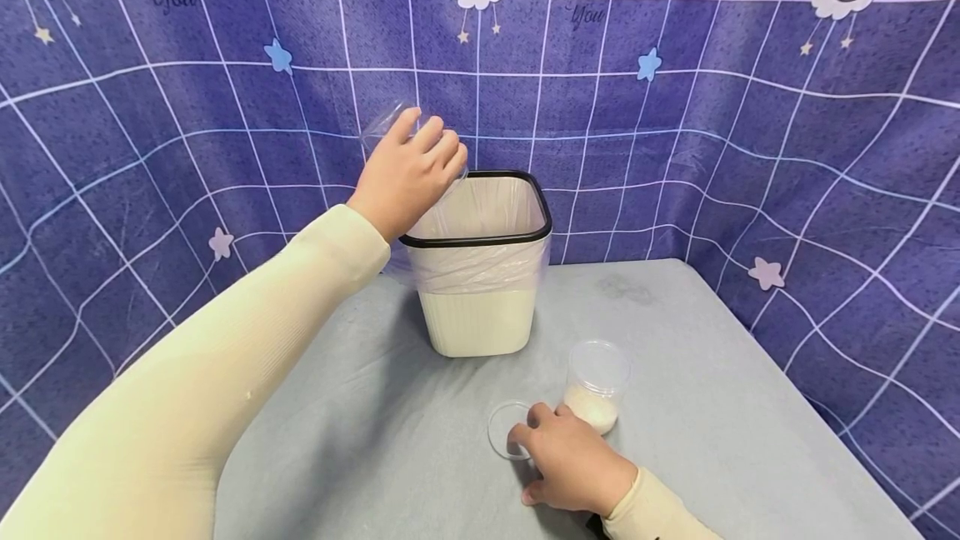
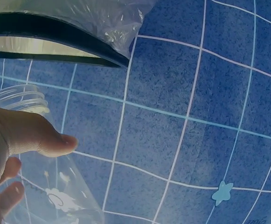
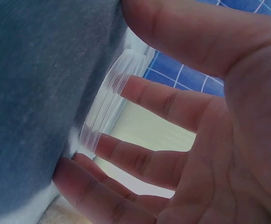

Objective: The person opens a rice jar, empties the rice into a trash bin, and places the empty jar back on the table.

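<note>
My left hand [image 1: 412,169] grips a clear plastic jar [image 2: 74,186], raised by the bin's left rim. The jar is tilted, its threaded mouth toward the bin; only a small pale bit shows near the mouth. My right hand [image 1: 573,457] is low over the table, fingers spread and relaxed. Its fingertips touch a clear round lid [image 3: 109,100] lying on the cloth, and the thumb is apart from the lid. Just beyond that hand stands another clear jar [image 1: 597,369], its lower part filled with something white, partly hidden by the fingers.
A cream waste bin [image 1: 480,319] with a black rim and a clear plastic liner stands at the table's back middle. Grey cloth covers the table [image 1: 712,407]. Behind and at both sides hangs a blue-purple checked curtain [image 1: 600,123].
</note>
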Tool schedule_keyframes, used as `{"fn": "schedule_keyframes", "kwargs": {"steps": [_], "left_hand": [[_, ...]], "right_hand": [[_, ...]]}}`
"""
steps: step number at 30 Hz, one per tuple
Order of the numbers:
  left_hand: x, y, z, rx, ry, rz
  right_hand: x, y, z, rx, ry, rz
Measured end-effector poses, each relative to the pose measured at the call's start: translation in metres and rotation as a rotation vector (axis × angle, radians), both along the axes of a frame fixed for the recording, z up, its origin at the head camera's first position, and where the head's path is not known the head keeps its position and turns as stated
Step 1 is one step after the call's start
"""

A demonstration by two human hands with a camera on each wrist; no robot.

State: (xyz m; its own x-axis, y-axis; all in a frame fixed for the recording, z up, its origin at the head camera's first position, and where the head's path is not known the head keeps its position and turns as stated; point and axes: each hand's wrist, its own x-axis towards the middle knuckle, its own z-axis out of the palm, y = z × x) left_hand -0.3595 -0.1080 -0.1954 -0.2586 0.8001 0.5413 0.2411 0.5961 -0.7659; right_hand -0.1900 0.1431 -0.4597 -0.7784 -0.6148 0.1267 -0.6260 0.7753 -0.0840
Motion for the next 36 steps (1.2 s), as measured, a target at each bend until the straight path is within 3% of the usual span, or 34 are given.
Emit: {"fn": "schedule_keyframes", "kwargs": {"steps": [4,11,20,29,36], "left_hand": [[-0.001,0.001,0.001,-0.053,0.031,-0.004],[0.0,0.002,0.003,-0.176,0.054,0.066],[-0.001,0.003,0.0,-0.258,0.059,0.071],[-0.007,0.009,-0.009,-0.49,0.033,0.087],[-0.004,0.008,0.009,-0.46,0.015,0.158]], "right_hand": [[0.0,0.0,0.001,0.0,-0.001,0.005],[0.0,0.0,0.002,0.007,0.016,0.006],[0.002,0.0,0.002,0.002,0.006,0.007],[0.003,0.001,0.002,0.002,-0.009,0.004],[0.002,0.002,0.0,0.0,0.009,0.01]]}}
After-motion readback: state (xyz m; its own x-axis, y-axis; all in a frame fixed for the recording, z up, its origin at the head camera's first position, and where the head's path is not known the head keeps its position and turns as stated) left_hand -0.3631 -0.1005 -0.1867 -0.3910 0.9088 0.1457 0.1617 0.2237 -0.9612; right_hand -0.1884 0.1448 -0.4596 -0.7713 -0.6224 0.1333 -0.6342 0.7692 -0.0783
